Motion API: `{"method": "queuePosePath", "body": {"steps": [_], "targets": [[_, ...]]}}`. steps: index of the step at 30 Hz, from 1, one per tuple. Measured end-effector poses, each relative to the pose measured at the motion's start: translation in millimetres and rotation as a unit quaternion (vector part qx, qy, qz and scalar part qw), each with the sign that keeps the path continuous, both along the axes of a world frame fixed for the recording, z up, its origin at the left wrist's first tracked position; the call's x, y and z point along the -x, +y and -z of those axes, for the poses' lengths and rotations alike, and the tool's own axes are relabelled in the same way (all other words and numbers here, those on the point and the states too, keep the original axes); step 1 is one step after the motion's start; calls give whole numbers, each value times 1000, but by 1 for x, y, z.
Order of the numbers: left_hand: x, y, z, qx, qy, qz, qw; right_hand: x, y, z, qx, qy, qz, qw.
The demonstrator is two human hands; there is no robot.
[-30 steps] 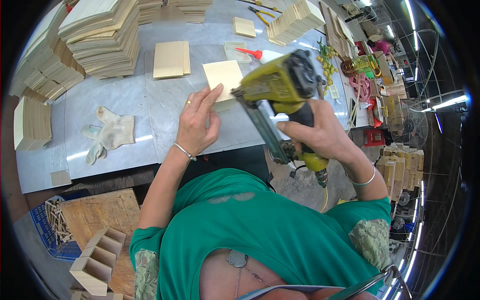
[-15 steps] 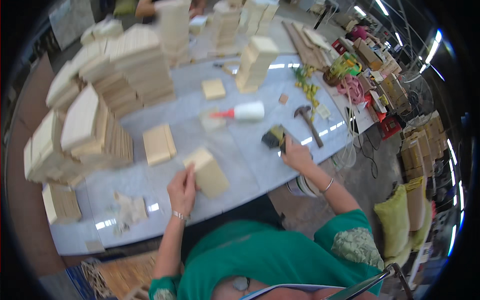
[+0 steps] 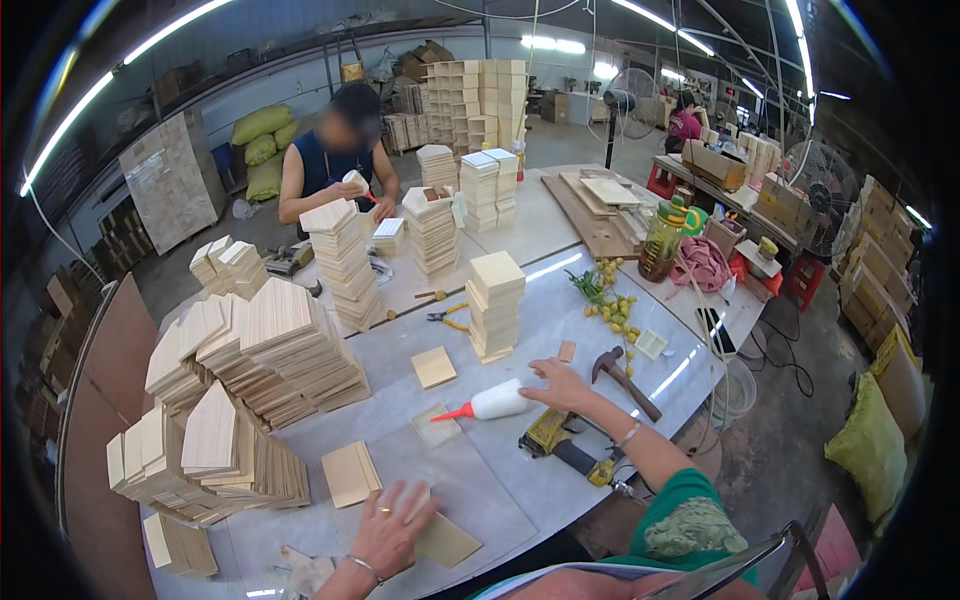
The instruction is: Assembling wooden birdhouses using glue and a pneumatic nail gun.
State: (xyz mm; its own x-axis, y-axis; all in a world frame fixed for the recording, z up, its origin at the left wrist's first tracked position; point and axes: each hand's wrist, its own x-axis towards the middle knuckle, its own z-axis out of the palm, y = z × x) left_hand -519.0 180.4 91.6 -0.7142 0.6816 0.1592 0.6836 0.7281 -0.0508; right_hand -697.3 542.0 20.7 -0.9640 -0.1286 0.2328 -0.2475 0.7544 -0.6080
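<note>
My left hand (image 3: 395,528), slightly blurred, lies with fingers spread over thin wooden pieces near the front edge of the table. A flat wooden panel (image 3: 447,541) shows beside its fingertips. My right hand (image 3: 556,386) is at the base end of a white glue bottle (image 3: 499,400) with a red nozzle, its thumb and fingers apart. The bottle lies on its side, nozzle over a small pale square piece (image 3: 433,426). Below my right forearm, a yellow and black nail gun (image 3: 560,447) rests on the table. A pair of wooden panels (image 3: 350,474) lies beyond my left hand.
Stacks of wooden panels (image 3: 290,345) fill the left side. A block stack (image 3: 495,305) stands mid-table, near pliers (image 3: 449,318) and a square panel (image 3: 433,367). A hammer (image 3: 626,383) and yellow fruit (image 3: 612,308) lie at right. Across the table, a co-worker (image 3: 338,165) holds a bottle.
My right hand has let go of the nail gun and moved to the glue bottle. My left hand has gone from gripping the panel to spread fingers over it. The view has tilted up.
</note>
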Motion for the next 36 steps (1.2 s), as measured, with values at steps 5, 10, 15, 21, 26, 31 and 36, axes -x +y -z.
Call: {"method": "queuePosePath", "body": {"steps": [5,10,15,21,26,31,36], "targets": [[21,24,6,101,-87,118,984,48,-21,22,-63,-114,-160,979],[27,39,-1,233,-161,115,952,39,-20,20,-112,-178,-207,956],[14,27,11,222,-137,147,954,13,-28,4,57,-184,-113,975],[-17,-5,25,-124,-139,-1,982,-44,-22,-24,537,-153,-4,830],[-51,19,131,-681,-239,-206,660,-87,-33,-40,621,-184,0,762],[-59,32,143,-593,-131,-237,758,-108,-63,-74,635,-204,-9,745],[-47,18,135,-538,-112,-263,793,-117,-103,-106,546,-151,-73,821]]}}
